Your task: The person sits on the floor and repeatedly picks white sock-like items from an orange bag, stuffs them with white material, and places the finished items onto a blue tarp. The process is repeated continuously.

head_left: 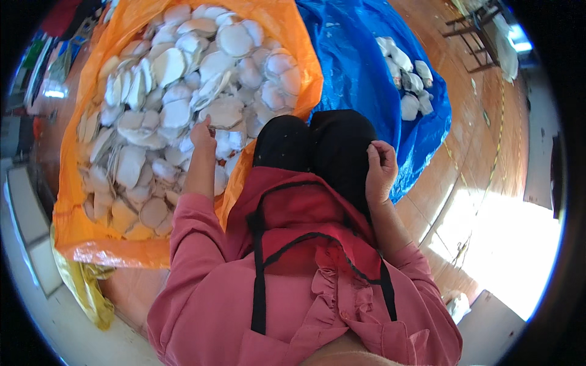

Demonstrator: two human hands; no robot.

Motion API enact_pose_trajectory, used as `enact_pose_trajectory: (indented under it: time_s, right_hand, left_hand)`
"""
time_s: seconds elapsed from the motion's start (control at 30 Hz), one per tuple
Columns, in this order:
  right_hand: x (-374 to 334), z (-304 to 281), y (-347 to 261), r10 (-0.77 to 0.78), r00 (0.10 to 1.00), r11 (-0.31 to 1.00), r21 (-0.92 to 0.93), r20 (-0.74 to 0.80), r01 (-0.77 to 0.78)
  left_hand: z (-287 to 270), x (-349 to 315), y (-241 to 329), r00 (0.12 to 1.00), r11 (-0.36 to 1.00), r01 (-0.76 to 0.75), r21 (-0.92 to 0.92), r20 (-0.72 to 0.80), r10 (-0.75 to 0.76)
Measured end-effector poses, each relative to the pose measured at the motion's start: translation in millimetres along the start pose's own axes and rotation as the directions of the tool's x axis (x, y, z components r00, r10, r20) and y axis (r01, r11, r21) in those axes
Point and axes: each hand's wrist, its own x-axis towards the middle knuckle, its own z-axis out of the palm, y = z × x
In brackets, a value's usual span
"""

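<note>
My left hand (pixel 204 135) reaches over the front right part of a big heap of white, round, flat pads (pixel 174 66). One digit points up at the edge of a larger pad (pixel 221 113); the others are curled, and what they hold, if anything, is hidden. The heap lies on an orange plastic sheet (pixel 116 251) with raised edges. Beside my right knee, my right hand (pixel 382 166) is closed, fingertips drawn to the thumb. Nothing can be made out between them. Black trousers (pixel 345 137) cover my knees.
Right of the orange sheet spreads a blue plastic sheet (pixel 342 58) with several white bundles (pixel 410 105) on it. A dark wooden stool (pixel 479 39) stands at the far right. A yellow plastic bag (pixel 91 299) lies at left. Sunlight falls on the tiled floor (pixel 482 131).
</note>
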Motion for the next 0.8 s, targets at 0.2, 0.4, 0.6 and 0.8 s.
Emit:
enact_pose_trajectory:
  time_s: [0.2,0.4,0.6,0.8]
  right_hand:
    - [3,0,-4,-0.008,1.000,0.999,-0.042,0.021,0.009]
    - [-2,55,-34,-0.119,0.944,0.974,0.219,0.309,0.051]
    - [-42,153,-67,-0.097,0.550,0.975,0.190,0.830,-0.115]
    - [-81,191,-98,-0.480,0.428,0.875,0.379,0.766,0.302]
  left_hand:
    - [-67,-96,35,0.970,0.948,-0.033,-0.318,0.219,0.107]
    - [-110,-187,71,0.953,0.912,-0.048,-0.407,0.255,0.164]
    - [-143,-236,74,0.884,0.893,-0.142,-0.428,0.351,0.309]
    - [-163,-289,73,0.806,0.877,-0.025,-0.480,0.509,0.302]
